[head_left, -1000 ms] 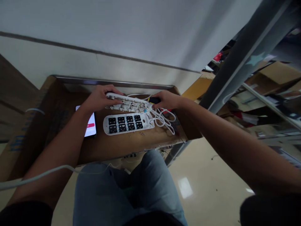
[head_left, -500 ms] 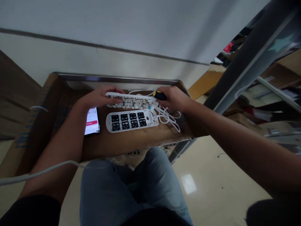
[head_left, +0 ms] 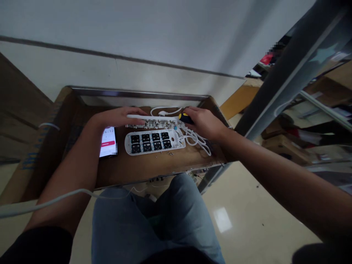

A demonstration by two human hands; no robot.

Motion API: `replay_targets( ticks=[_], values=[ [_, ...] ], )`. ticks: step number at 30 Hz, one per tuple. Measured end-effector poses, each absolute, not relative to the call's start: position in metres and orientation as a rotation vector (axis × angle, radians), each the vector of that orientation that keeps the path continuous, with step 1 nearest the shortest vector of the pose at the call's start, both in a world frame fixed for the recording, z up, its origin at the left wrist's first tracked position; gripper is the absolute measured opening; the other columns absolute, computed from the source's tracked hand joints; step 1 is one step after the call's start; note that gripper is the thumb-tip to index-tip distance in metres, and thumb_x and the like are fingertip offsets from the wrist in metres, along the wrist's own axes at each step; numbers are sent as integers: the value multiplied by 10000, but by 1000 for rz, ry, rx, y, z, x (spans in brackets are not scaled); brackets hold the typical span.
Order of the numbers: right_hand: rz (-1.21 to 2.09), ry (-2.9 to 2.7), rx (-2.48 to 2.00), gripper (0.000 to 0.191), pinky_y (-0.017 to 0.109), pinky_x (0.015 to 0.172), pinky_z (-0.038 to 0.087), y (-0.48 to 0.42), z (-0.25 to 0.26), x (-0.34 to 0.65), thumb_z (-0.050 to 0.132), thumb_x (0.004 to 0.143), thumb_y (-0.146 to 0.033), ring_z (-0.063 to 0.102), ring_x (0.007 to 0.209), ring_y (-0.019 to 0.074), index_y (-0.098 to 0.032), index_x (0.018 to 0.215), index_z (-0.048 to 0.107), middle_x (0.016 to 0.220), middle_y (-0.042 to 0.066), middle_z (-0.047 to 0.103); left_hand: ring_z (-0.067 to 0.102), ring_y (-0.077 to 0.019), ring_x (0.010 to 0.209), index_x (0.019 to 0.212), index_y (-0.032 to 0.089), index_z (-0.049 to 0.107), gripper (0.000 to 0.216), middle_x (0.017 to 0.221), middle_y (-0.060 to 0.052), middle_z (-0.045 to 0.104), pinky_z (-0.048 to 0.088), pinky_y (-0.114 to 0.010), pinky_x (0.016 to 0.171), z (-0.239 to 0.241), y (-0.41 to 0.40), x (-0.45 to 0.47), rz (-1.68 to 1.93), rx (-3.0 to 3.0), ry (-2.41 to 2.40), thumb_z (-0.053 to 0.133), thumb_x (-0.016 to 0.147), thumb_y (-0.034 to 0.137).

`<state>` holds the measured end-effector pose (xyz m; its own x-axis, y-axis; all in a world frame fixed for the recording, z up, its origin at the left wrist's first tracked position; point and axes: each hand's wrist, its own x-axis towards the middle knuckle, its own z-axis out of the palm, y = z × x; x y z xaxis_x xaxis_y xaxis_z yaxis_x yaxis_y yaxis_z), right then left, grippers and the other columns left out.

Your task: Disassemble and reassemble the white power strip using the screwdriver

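Note:
An opened white power strip lies in two halves on a brown table (head_left: 143, 167). The front cover (head_left: 154, 141), with dark socket holes, rests face up near me. Behind it sits the base half (head_left: 154, 122) with metal contacts showing. My left hand (head_left: 117, 116) grips the left end of that base half. My right hand (head_left: 202, 123) is closed round a screwdriver with a yellow and black handle (head_left: 184, 117), at the right end of the base. A white cord (head_left: 196, 140) coils under my right wrist.
A lit phone (head_left: 107, 142) lies left of the cover. Small screws (head_left: 166, 153) are scattered in front of it. A metal rail (head_left: 137, 93) edges the table's back. Metal shelving (head_left: 288, 69) with boxes stands to the right. A white cable (head_left: 46, 203) crosses my left arm.
The base half has been lowered from a tilted hold to lie flatter behind the cover. My right hand with the screwdriver moved slightly down toward its right end.

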<state>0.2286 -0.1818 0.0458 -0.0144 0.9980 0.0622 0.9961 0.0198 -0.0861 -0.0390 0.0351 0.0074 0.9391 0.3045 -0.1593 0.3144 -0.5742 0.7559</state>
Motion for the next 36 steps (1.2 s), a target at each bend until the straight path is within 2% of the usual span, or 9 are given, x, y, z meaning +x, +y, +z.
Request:
replay_targets(
  ticks=[5,13,18,25,29,36],
  values=[
    [39,-2164,-2105,231,242,816,376,-185,41,230,605,929,-277,585,936,149,-141,1111,646,1103,88,665,604,-274,1303,1421,201,601,704,1443,-51,659,479,-329,1085,10,30,-36,-115,2256,470,505,907,673],
    [93,-2186,-2104,275,243,786,376,-191,38,230,614,957,-409,594,897,138,-146,1027,644,1032,70,668,616,-285,1289,1433,178,551,814,1443,-103,653,481,-339,1062,10,24,-33,-236,2195,416,623,801,687],
    [85,-2208,-2133,293,248,765,362,-204,28,224,584,977,-420,600,914,149,-152,1080,642,1093,88,666,643,-286,1215,1427,183,513,891,1362,-117,682,496,-341,1017,9,18,-30,-308,2237,390,701,715,685],
    [72,-2269,-2152,298,245,732,361,-216,20,224,580,982,-446,605,931,140,-177,1097,636,1150,78,653,611,-318,1258,1337,216,553,902,1392,-121,642,496,-368,1023,8,10,-28,-262,2351,435,807,593,658],
    [66,-2297,-2171,287,247,725,368,-219,16,221,607,967,-435,608,914,139,-185,1104,642,1124,69,649,588,-338,1273,1373,224,528,969,1434,-132,594,490,-371,1031,8,5,-27,-293,2466,440,827,562,661],
    [56,-2334,-2214,311,239,760,402,-224,4,219,569,990,-448,627,977,144,-218,1190,633,1206,61,638,565,-402,1315,1492,262,418,1094,1517,-150,488,522,-439,1011,8,-18,-28,-359,2583,543,846,545,604]
  ],
)
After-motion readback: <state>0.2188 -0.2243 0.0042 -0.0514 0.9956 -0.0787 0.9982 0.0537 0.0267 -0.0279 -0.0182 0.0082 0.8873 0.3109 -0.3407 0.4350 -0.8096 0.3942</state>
